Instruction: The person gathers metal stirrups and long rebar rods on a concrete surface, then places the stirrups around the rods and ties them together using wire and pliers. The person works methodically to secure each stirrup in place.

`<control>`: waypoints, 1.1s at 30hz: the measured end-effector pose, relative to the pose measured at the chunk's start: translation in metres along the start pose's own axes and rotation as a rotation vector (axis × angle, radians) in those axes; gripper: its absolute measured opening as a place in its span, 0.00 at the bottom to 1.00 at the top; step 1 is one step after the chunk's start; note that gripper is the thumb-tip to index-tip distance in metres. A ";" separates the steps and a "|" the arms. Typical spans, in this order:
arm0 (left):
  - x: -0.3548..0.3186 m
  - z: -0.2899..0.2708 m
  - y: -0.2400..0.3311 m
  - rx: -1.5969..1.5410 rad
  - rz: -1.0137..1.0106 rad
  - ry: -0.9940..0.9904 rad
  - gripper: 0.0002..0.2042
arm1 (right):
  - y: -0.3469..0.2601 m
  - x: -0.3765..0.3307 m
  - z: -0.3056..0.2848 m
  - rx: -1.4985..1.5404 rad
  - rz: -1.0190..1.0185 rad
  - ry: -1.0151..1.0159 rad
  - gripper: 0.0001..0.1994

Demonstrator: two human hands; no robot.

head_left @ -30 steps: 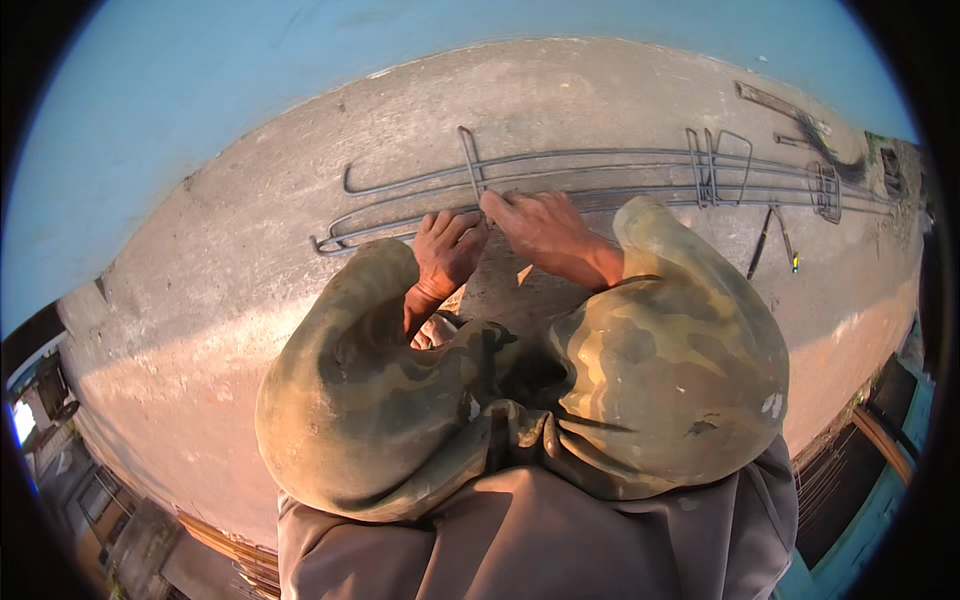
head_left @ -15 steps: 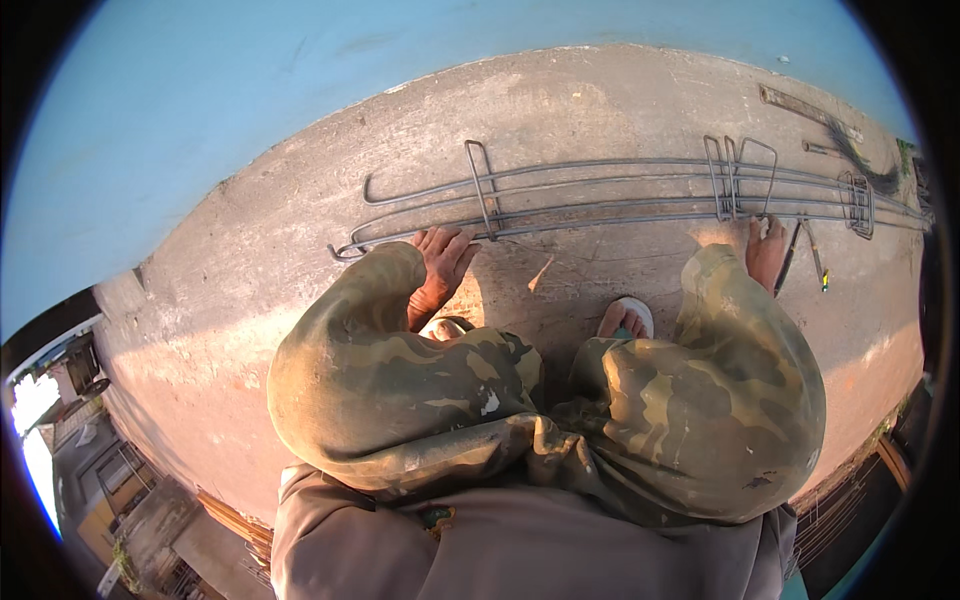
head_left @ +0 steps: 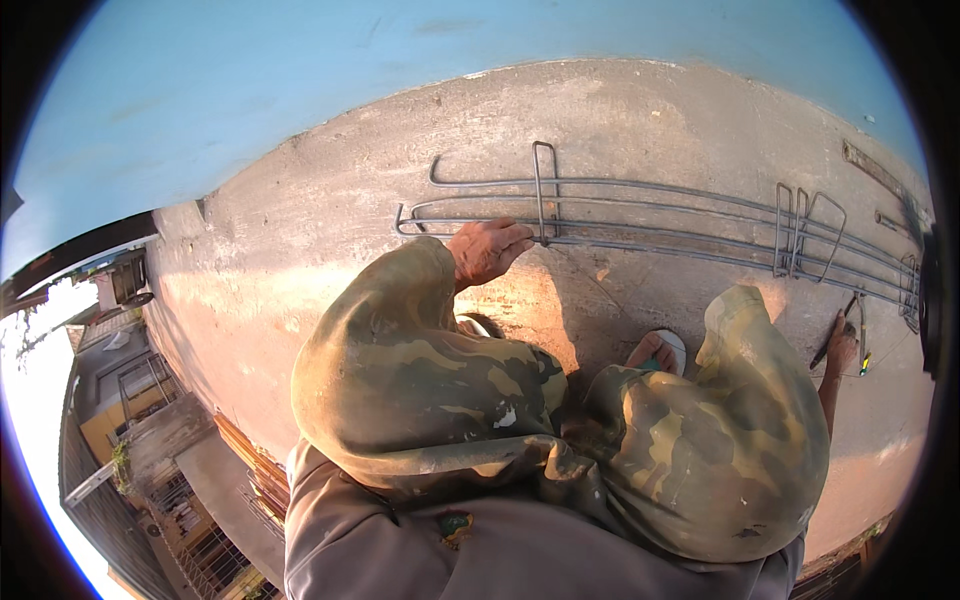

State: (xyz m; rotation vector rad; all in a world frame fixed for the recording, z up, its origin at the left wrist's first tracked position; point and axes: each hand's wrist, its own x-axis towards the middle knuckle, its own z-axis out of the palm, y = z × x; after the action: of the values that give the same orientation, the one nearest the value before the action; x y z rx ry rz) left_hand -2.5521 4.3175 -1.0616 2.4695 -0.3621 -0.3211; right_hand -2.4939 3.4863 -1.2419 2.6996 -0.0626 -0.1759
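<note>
Several long steel bars (head_left: pixel 640 204) with hooked left ends lie side by side on the concrete. Around them near that end stands a rectangular wire stirrup (head_left: pixel 537 185). My left hand (head_left: pixel 488 250) is closed over the near bars, its fingertips beside the stirrup's lower corner. Out at the right, my right hand (head_left: pixel 843 348) reaches down to a pair of pincers (head_left: pixel 863 335) lying with splayed handles, one dark, one yellow-tipped. The hand is between or over the handles; whether its fingers grip them is too small to tell.
More stirrups (head_left: pixel 800 230) are grouped on the bars at the right, with another bundle (head_left: pixel 908 290) at the far right. A pipe (head_left: pixel 880 170) lies beyond them. A blue wall (head_left: pixel 400 60) borders the far side. My sandalled foot (head_left: pixel 655 352) stands close to the bars.
My right hand has left the bars near the grouped stirrups and moved right and nearer, to the pincers. My left hand stays by the left stirrup, its fingers now pointing right. The view has shifted.
</note>
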 end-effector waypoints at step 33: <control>0.035 0.003 -0.037 -0.546 -0.049 -0.362 0.16 | -0.217 -0.097 -0.342 1.976 1.054 0.581 0.12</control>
State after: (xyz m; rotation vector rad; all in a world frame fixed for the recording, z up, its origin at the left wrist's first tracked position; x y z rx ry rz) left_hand -2.5135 4.3331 -1.0915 1.8823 -0.3110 -0.7809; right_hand -2.5404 3.8327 -1.0155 3.3535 -2.4615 1.8158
